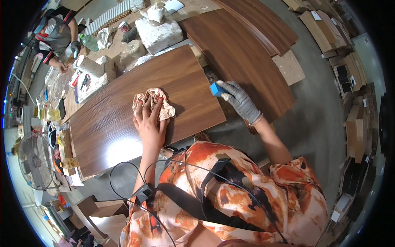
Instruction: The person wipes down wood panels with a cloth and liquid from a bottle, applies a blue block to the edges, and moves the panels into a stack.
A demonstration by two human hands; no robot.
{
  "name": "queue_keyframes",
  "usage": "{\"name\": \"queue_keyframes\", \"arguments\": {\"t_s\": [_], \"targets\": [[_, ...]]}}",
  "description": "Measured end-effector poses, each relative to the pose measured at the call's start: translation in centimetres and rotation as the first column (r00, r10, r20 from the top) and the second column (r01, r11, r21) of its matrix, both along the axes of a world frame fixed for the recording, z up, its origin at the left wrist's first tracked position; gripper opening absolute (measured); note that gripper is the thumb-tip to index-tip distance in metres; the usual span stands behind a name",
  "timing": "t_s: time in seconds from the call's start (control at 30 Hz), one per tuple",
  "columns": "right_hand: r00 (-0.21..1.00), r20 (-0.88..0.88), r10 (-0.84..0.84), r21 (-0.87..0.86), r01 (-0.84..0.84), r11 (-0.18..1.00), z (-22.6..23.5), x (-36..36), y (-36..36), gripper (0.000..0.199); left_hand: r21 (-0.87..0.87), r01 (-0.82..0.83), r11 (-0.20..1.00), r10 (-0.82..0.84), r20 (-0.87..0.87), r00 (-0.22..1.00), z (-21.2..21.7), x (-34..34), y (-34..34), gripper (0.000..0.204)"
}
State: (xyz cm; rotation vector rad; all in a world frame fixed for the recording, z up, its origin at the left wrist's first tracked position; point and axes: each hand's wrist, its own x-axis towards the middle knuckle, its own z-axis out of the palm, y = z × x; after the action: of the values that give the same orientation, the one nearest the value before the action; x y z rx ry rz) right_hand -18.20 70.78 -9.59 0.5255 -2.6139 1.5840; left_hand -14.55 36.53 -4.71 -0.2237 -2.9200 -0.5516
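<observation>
Pressing crumpled cloth [168,110] under spread left hand [149,121]; gripping blue block [216,89] in gloved right hand [241,102] by wood panel's [123,111] right edge. Best wipe along grain, evenly, into corners.

Orange-patterned top [294,206], grey right glove [242,105]

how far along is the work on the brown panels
Done: the near panel lies flat, its uncovered face looking largely clean. In hand: the left hand presses a crumpled cloth on it; the gloved right hand holds a blue block by the panel's right edge. Left: probably that edge and the patch under the cloth; whether the second panel is finished doesn't show.
</observation>
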Motion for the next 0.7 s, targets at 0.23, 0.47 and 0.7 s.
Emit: {"name": "queue_keyframes", "arguments": {"t_s": [0.23, 0.47, 0.7], "targets": [[0.99, 0.142, -0.013, 0.004, 0.012, 1.0, 2.5, 8.2, 1.4, 0.045, -0.013, -0.002, 1.0, 0.002, 0.022, 1.0, 0.0, 0.1, -0.1, 0.061], [0.983, 0.182, -0.019, 0.004, 0.019, 1.0, 2.9, 10.9, 2.3, 0.045, -0.063, 0.011, 0.998, -0.01, 0.018, 1.0, -0.2, 0.2, -0.2, 0.063], [0.96, 0.273, -0.065, -0.115, 0.1, 0.988, 4.9, 12.4, 4.6, 0.047, -0.091, 0.293, 0.952, -0.28, 0.129, 0.951, 0.1, 1.3, 2.3, 0.066]]}}
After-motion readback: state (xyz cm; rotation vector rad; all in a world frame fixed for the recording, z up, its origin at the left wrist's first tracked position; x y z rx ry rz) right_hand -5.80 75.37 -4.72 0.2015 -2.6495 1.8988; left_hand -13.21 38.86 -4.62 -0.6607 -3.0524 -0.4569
